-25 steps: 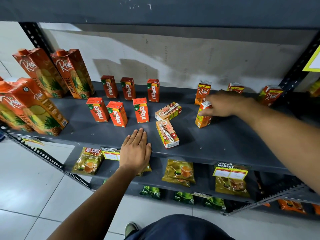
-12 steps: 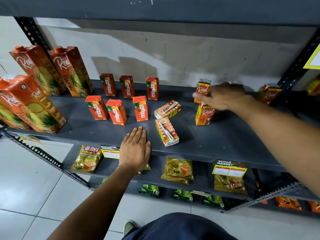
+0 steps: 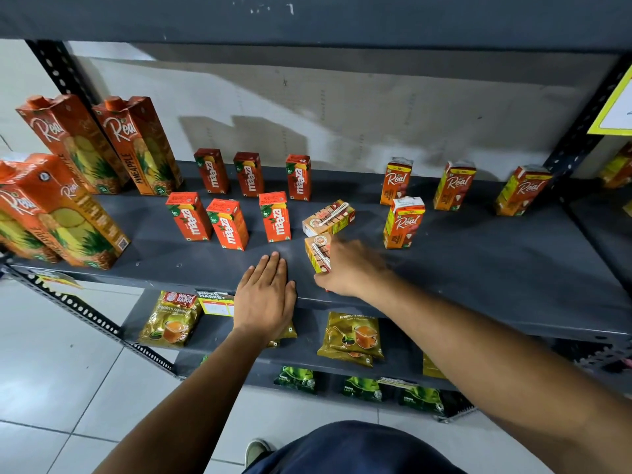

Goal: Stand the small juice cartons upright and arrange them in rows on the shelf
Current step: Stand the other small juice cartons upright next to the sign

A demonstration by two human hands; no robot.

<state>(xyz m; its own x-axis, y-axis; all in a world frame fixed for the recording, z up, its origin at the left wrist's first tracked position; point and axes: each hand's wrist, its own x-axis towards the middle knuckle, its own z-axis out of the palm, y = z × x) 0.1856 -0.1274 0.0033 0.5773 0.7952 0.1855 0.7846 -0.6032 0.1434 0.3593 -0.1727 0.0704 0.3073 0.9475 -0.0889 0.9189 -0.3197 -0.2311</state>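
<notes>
On the grey shelf (image 3: 478,275) several small red Maaza cartons (image 3: 275,217) stand upright in two rows. To the right, small Real cartons stand upright, one nearer the front (image 3: 403,222) and three along the back (image 3: 396,181). Two small cartons lie flat with straws facing up: one farther back (image 3: 328,218) and one nearer the front (image 3: 318,254). My right hand (image 3: 352,268) closes around the nearer flat carton, covering its right side. My left hand (image 3: 265,299) rests flat, fingers extended, on the shelf's front edge.
Tall Real pineapple cartons (image 3: 136,145) stand at the left of the shelf. Tea packets (image 3: 352,336) lie on the lower shelf, green packets (image 3: 362,388) below them. A perforated upright (image 3: 581,128) bounds the right side. White floor tiles lie below.
My right hand let go of the now upright front Real carton and swept left and down onto the nearer flat carton. My left hand stayed put.
</notes>
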